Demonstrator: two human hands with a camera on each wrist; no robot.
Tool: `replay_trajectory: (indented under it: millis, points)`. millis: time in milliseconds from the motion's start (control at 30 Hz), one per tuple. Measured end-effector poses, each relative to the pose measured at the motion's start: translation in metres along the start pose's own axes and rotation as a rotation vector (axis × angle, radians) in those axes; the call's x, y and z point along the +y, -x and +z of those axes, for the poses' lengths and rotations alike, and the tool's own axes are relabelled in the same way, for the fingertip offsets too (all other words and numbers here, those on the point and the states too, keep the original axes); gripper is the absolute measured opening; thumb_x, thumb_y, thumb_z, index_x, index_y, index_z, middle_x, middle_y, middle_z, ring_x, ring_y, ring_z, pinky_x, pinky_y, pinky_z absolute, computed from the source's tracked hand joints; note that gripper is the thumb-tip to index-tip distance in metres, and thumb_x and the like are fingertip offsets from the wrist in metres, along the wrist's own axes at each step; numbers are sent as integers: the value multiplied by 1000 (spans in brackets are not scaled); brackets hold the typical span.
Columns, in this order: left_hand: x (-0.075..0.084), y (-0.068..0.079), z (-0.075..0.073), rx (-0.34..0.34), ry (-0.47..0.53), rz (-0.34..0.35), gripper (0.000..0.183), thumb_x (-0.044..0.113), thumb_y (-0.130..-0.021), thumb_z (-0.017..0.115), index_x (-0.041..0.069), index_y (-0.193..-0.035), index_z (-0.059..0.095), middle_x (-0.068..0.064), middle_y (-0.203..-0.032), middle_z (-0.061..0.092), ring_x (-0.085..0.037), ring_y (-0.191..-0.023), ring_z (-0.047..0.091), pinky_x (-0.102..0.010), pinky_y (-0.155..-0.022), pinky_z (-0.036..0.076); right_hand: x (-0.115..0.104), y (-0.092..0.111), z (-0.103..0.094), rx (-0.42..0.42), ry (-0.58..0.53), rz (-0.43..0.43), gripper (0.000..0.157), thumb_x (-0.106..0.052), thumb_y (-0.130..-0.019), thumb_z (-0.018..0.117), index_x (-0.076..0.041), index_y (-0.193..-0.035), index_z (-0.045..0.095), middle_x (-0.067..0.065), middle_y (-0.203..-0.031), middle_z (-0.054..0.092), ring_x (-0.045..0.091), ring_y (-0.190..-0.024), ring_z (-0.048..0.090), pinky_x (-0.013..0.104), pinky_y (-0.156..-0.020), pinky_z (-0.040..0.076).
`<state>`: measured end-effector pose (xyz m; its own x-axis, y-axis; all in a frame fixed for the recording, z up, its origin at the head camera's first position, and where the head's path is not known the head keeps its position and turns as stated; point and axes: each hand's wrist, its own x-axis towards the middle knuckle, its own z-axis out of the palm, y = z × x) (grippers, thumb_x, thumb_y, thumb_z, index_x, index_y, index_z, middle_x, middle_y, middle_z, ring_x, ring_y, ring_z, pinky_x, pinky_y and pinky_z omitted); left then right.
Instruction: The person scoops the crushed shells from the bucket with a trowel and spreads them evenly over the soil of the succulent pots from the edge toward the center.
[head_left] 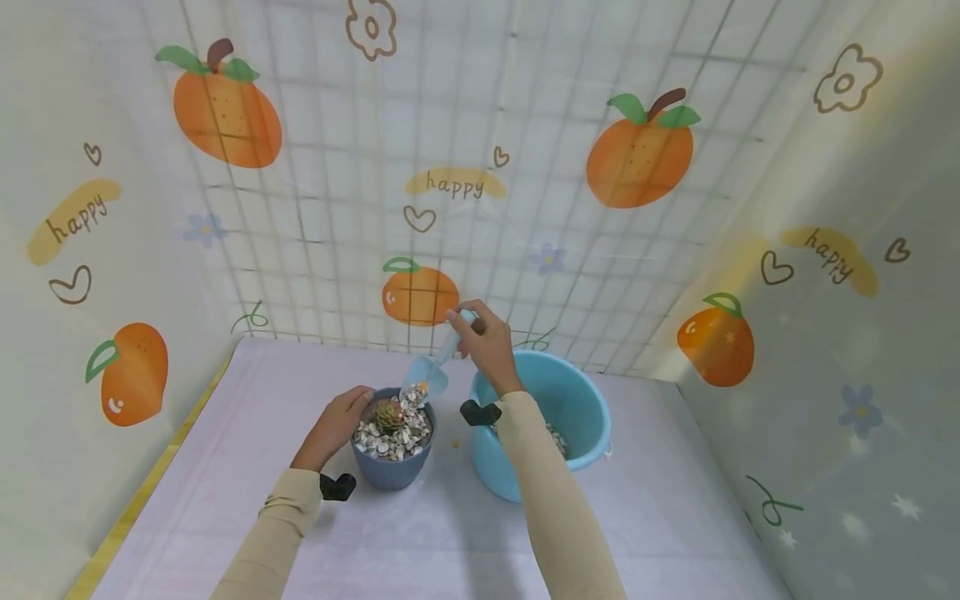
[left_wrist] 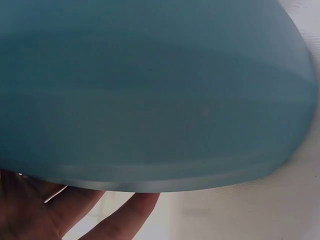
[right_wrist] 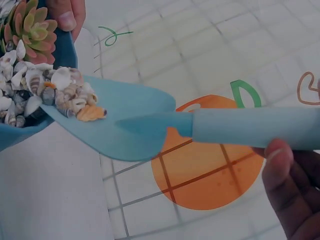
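Note:
A blue-grey flowerpot stands on the table, filled with small seashells around a green-and-pink succulent. My left hand holds the pot at its left rim; in the left wrist view, fingers meet the rim beside the broad blue wall. Above the right side of the pot, my right hand grips a light blue trowel by its handle. Its blade tilts down over the rim, with shells and an orange piece at the tip.
Right of the pot stands a light blue bucket with shells at its bottom, partly hidden by my right forearm. A small yellowish bit lies between them on the pale tablecloth. Printed curtains over wire mesh rise behind.

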<state>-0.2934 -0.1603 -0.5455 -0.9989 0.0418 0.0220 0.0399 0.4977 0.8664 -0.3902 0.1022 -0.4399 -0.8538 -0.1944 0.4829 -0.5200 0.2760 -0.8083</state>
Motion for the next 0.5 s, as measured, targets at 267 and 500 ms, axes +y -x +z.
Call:
replay_trajectory:
  millis: [267, 500]
  points:
    - [2, -2, -2, -28, 24, -12, 45, 34, -115, 40, 5, -142, 62, -15, -128, 66, -36, -122, 59, -59, -102, 45, 2, 1, 1, -18, -28, 18, 37, -55, -100, 67, -25, -120, 71, 7, -70, 66, 34, -60, 63, 48, -64, 55]
    - [-3, -7, -1, -42, 45, -24, 47, 37, -115, 42, 6, -145, 61, -15, -131, 66, -34, -119, 61, -57, -102, 45, 1, 3, 1, -43, -49, 0, 35, -52, -101, 67, -19, -113, 69, 7, -77, 67, 29, -64, 64, 44, -63, 54]
